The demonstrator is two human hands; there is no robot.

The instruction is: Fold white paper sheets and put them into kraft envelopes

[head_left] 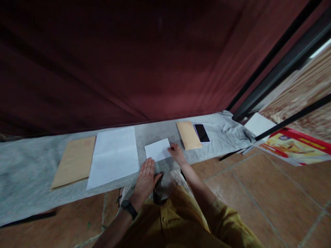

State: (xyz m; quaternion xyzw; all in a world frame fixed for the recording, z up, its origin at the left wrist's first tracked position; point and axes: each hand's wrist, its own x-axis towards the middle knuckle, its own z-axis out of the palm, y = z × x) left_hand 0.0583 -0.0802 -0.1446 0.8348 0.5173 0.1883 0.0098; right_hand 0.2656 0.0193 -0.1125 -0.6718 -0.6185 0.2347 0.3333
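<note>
A small piece of white paper (157, 150), seemingly folded, lies on the grey cloth in front of me. My left hand (146, 177), with a dark watch on its wrist, is laid flat, its fingertips at the paper's lower left edge. At the right edge, the curled fingers of my right hand (177, 154) pinch the paper. Just right of that hand lies a small brown envelope (189, 135). Larger white sheets (115, 156) are to the left, alongside a stack of big brown envelopes (74, 160).
A phone (202, 133) rests beyond the small envelope. The grey cloth (222, 134) covers a long narrow table, backed by a dark red curtain (155, 69). Black metal bars (274, 69) and a red and yellow printed box (297, 146) stand at the right, above a tiled floor (248, 193).
</note>
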